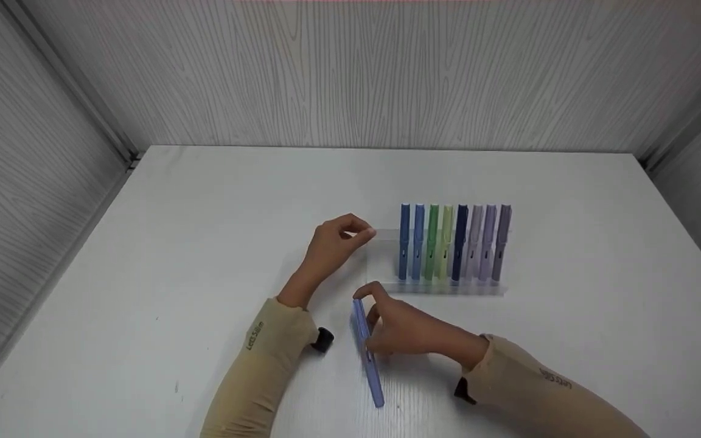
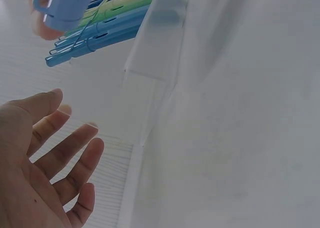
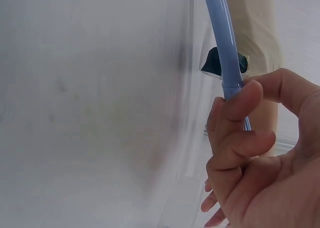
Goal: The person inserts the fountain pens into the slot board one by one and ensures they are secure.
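Note:
My right hand [image 1: 402,325] grips a periwinkle-blue capped pen [image 1: 373,377], thumb and fingers around its upper part. The pen slants in front of a clear plastic pen rack [image 1: 381,258]; its shaft also shows in the right wrist view, where the pen [image 3: 227,43] runs up from my fingers. My left hand [image 1: 333,246] is at the rack's back left corner, thumb and index finger pinching its edge. In the left wrist view, the left hand's [image 2: 30,163] other fingers spread loosely, with some fingertips behind the clear plastic.
Several capped pens stand side by side in the rack, from a dark blue pen [image 1: 404,243] at left through a green pen [image 1: 432,243] to a grey-purple pen [image 1: 501,243] at right. The white table [image 1: 216,213] ends at wood-grain panels [image 1: 387,73].

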A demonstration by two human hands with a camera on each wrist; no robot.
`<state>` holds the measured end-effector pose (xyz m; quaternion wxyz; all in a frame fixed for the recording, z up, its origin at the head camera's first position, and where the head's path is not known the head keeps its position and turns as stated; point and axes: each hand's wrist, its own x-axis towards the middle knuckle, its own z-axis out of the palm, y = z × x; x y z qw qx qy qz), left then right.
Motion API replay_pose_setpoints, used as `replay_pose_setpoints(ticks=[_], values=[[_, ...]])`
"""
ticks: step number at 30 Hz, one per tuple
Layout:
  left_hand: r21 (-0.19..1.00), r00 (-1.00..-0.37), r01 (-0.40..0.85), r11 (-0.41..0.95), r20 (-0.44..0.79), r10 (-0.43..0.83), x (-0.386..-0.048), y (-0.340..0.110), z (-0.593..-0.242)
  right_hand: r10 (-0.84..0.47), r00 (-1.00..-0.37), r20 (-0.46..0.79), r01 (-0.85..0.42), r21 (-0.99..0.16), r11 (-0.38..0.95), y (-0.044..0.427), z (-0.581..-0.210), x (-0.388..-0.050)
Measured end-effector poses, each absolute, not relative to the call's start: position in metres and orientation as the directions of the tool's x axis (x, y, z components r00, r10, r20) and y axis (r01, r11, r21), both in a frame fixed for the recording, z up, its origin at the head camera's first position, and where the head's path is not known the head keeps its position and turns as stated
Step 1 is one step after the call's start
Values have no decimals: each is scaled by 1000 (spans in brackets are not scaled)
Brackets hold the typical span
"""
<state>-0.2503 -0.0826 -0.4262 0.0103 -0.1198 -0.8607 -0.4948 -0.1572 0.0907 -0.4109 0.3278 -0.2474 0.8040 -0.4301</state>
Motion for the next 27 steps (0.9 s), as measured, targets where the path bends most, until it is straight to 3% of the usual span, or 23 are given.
replay_pose_setpoints(ticks=[11,27], values=[[850,-974,203,486,125,189,-250,-83,-425,-675,-723,-148,-229,-871,435,98,-400,-164],[855,-972,208,474,126,199,-252,-83,-426,-606,-795,-33,-272,-874,404,108,-388,-176]])
